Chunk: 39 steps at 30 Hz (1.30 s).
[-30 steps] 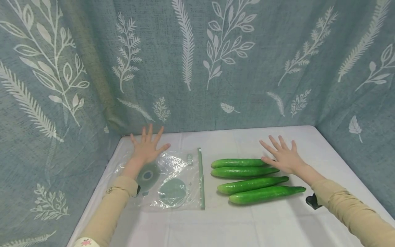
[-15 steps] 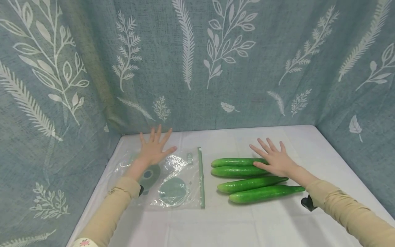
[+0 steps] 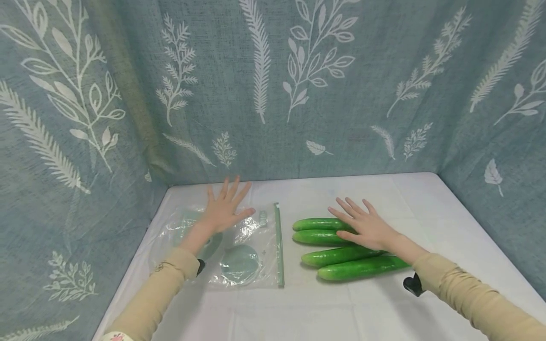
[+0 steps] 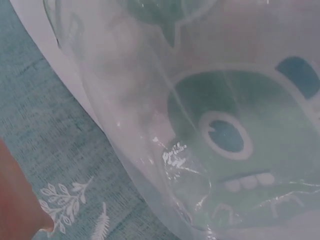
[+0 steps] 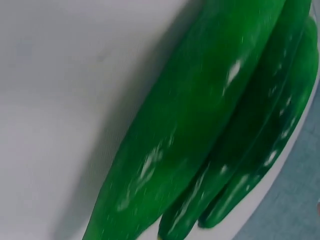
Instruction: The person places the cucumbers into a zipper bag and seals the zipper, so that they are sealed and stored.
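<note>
My left hand (image 3: 223, 213) is spread out above a clear zip bag (image 3: 268, 246) with green cartoon prints and a green zip strip along its right edge. The left wrist view shows the bag's print (image 4: 200, 110) close up, with part of the hand (image 4: 17, 200) at the lower left. Over the right part of several green cucumbers (image 3: 362, 269) hovers my right hand (image 3: 368, 227), fingers spread and nothing held. It hides the right ends of the back cucumbers. Up close in the right wrist view are the glossy cucumbers (image 5: 190, 115), lying side by side.
A white cloth (image 3: 298, 312) covers the table. Blue-green curtains (image 3: 273, 142) with white leaf patterns stand along the back and both sides. The bag lies flat at the left, the cucumbers right of it, with a narrow strip of cloth between them.
My left hand has moved to the right over the bag. My right hand has moved left, further over the cucumbers. Bag and cucumbers have stayed in place.
</note>
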Tool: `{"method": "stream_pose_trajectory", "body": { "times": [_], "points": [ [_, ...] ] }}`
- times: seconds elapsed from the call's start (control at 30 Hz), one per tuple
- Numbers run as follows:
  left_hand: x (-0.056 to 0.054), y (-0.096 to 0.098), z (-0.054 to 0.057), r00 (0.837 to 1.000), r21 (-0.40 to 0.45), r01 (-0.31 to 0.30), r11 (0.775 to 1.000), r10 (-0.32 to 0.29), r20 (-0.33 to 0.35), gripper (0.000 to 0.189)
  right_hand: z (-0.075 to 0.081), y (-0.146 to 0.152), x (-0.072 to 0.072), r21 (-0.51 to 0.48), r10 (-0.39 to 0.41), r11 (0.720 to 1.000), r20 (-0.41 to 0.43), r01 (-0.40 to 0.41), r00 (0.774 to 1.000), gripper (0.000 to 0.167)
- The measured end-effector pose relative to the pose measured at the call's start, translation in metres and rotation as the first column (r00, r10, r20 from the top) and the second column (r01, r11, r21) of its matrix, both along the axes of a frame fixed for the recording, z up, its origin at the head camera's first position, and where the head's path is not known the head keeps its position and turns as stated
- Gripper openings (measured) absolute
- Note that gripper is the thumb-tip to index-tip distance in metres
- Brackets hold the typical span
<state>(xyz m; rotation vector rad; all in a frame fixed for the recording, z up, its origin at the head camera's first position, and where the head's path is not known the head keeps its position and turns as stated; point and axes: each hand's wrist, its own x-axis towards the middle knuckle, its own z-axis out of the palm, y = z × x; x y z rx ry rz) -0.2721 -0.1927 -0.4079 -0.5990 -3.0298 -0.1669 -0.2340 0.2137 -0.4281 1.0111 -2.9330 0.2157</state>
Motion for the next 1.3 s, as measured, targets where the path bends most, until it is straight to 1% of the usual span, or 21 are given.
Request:
{"method": "stream_pose_trajectory", "body": {
  "times": [0.17,0.37,0.57,0.67,0.77,0.83,0.93,1.07,1.2,1.3],
  "points": [
    [0.005,0.008,-0.001,0.999,0.004,0.036,0.999,-0.036,-0.003,0.078,-0.004,-0.014,0.006,-0.030,0.067,0.997,0.013,-0.067,0.998,0.065],
    [0.010,0.016,-0.004,0.996,0.020,0.091,0.996,-0.090,-0.024,0.078,-0.009,-0.023,0.011,-0.038,0.120,0.992,0.031,-0.119,0.992,0.065],
    [0.013,0.022,-0.008,0.993,0.004,0.119,0.993,-0.119,-0.021,0.079,-0.012,-0.028,0.014,-0.041,0.181,0.983,0.066,-0.179,0.981,0.063],
    [0.014,0.025,-0.010,0.990,-0.009,0.140,0.990,-0.141,-0.025,0.079,-0.014,-0.032,0.016,-0.042,0.200,0.980,0.094,-0.196,0.975,0.063],
    [0.015,0.028,-0.013,0.985,0.009,0.167,0.986,-0.167,-0.034,0.081,-0.017,-0.038,0.017,-0.044,0.200,0.979,0.114,-0.197,0.973,0.065],
    [0.016,0.029,-0.015,0.983,0.024,0.182,0.983,-0.181,-0.033,0.083,-0.018,-0.042,0.018,-0.049,0.210,0.977,0.109,-0.206,0.972,0.065],
    [0.018,0.032,-0.018,0.980,0.042,0.200,0.979,-0.199,-0.024,0.084,-0.019,-0.048,0.019,-0.060,0.247,0.968,0.088,-0.242,0.965,0.066],
    [0.022,0.037,-0.018,0.980,0.025,0.200,0.979,-0.201,0.002,0.081,-0.018,-0.056,0.021,-0.078,0.290,0.956,0.082,-0.284,0.954,0.065],
    [0.024,0.042,-0.017,0.978,0.025,0.207,0.978,-0.208,0.035,0.080,-0.019,-0.063,0.023,-0.078,0.293,0.955,0.122,-0.286,0.948,0.065],
    [0.026,0.045,-0.018,0.972,0.041,0.224,0.974,-0.226,0.058,0.080,-0.020,-0.069,0.025,-0.069,0.293,0.956,0.165,-0.285,0.942,0.064]
  ]
}}
